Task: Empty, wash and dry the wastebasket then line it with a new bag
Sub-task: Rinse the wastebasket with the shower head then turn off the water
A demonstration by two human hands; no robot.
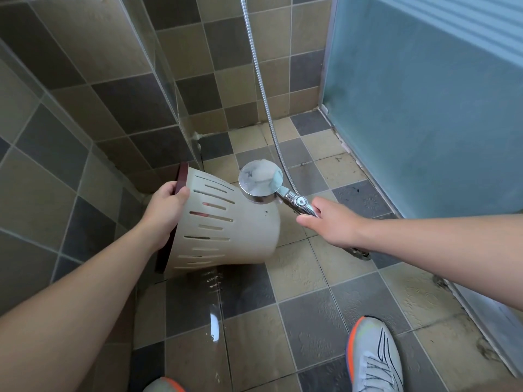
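No legible text, labels, brands or numbers anywhere in view. Checked wastebasket (226, 222), shower head (260, 179) and shoe (373, 360): stripes on shoe only, no lettering readable.

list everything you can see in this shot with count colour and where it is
wastebasket: one, cream with dark red rim, tipped on its side, held off the floor at centre
shower head: one, chrome, over the wastebasket base
hose: one, silver, hanging from above
floor: tan and grey tiles, wet patch at centre
door: one, frosted blue, right
shoes: two, white and orange, bottom
left hand: grips wastebasket rim
right hand: holds shower head handle
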